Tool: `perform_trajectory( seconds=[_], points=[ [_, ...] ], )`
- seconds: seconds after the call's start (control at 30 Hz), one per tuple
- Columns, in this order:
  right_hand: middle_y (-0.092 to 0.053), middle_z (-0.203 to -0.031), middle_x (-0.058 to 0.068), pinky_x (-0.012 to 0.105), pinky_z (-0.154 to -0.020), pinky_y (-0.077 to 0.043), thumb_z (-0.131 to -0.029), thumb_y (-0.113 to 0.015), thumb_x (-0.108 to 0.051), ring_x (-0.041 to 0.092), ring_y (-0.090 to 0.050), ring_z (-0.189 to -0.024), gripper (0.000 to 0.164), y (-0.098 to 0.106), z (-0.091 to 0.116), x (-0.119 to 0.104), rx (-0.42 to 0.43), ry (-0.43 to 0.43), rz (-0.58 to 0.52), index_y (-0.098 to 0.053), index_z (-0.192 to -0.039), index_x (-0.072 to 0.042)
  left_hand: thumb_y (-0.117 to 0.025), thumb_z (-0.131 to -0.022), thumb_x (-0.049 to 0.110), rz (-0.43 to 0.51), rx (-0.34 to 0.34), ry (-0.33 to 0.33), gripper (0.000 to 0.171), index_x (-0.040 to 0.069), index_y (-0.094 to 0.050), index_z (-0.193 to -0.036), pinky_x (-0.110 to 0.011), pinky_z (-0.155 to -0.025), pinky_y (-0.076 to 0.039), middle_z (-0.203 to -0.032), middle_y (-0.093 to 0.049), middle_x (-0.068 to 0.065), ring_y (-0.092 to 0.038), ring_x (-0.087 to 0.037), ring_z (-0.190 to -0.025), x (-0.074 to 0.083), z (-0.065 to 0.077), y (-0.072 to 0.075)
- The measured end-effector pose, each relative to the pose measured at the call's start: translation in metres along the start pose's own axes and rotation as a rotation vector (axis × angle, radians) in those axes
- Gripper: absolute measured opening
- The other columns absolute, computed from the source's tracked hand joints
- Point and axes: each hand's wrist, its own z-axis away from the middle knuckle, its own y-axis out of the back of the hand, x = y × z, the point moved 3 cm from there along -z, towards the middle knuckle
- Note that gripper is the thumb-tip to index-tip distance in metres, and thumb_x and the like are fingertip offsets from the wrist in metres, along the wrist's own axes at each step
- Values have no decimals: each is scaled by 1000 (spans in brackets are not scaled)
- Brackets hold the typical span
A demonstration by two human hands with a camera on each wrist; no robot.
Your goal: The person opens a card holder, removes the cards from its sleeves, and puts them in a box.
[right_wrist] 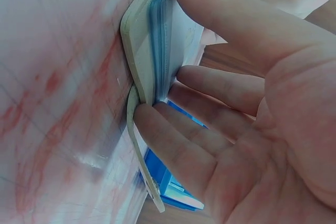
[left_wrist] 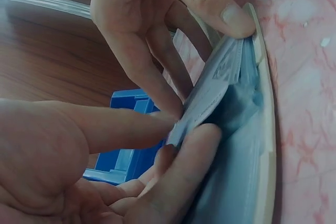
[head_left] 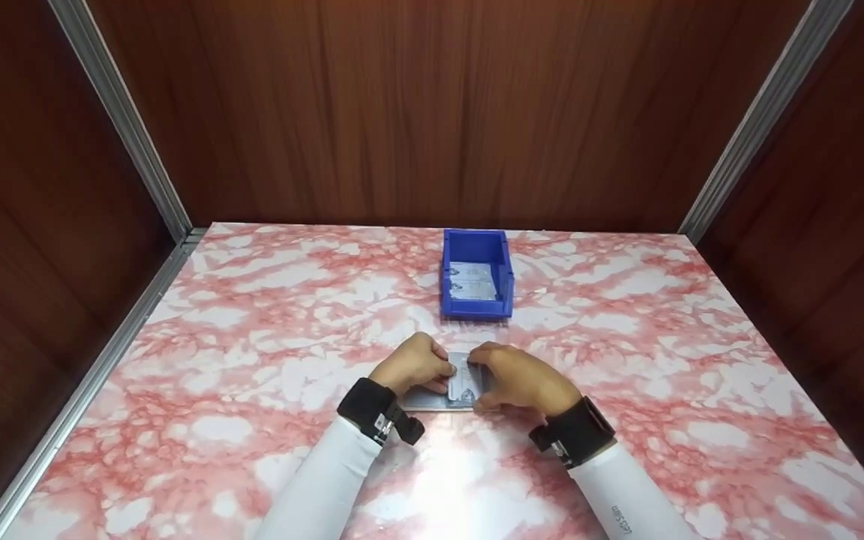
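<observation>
A card holder (head_left: pixel 426 400) with clear plastic sleeves lies spread on the table, its pale cover edge (left_wrist: pixel 269 129) showing in the left wrist view. My left hand (head_left: pixel 413 365) pinches a whitish printed card (left_wrist: pixel 202 103) between thumb and index finger, over the sleeves. Across from it, my right hand (head_left: pixel 526 379) grips the holder's right side. Its thumb presses one edge and its fingers reach round the opposite edge in the right wrist view, where the stacked sleeves (right_wrist: pixel 160 51) show side-on.
Behind the hands stands a blue open-front bin (head_left: pixel 477 310) with several pale printed cards (head_left: pixel 472 281) inside. The tabletop (head_left: pixel 252 450) has a red and white marbled pattern. Brown wood-look panels (head_left: pixel 432 112) and metal posts (head_left: pixel 121 112) enclose the back and sides.
</observation>
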Motion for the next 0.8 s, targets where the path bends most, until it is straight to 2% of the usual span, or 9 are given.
perform_trajectory(
  seconds=[0.27, 0.6, 0.8],
  points=[
    [-66, -131, 10, 44, -102, -54, -71, -89, -20, 24, -64, -110, 70, 0, 0, -1, 7, -10, -16, -62, -134, -5, -68, -83, -8, -10, 11, -17, 27, -7, -58, -108, -27, -63, -64, -83, -61, -7, -66, -14, -60, 0, -1, 0],
    [-65, -134, 9, 45, -106, -52, -72, -90, -26, 25, -63, -115, 74, 2, -3, 3, -2, -42, -5, -60, -136, -7, -67, -84, -8, -27, -2, -26, 41, -2, -50, -121, -26, -61, -62, -89, -57, -8, -66, -14, -59, 0, -2, 2],
    [-65, -135, 11, 46, -106, -52, -72, -90, -24, 26, -63, -117, 73, 1, 0, 2, -1, -11, -22, -60, -136, -4, -67, -84, -8, -39, -13, -20, 42, -1, -50, -122, -27, -63, -63, -89, -59, -9, -66, -15, -61, -2, -1, 3]
  ],
)
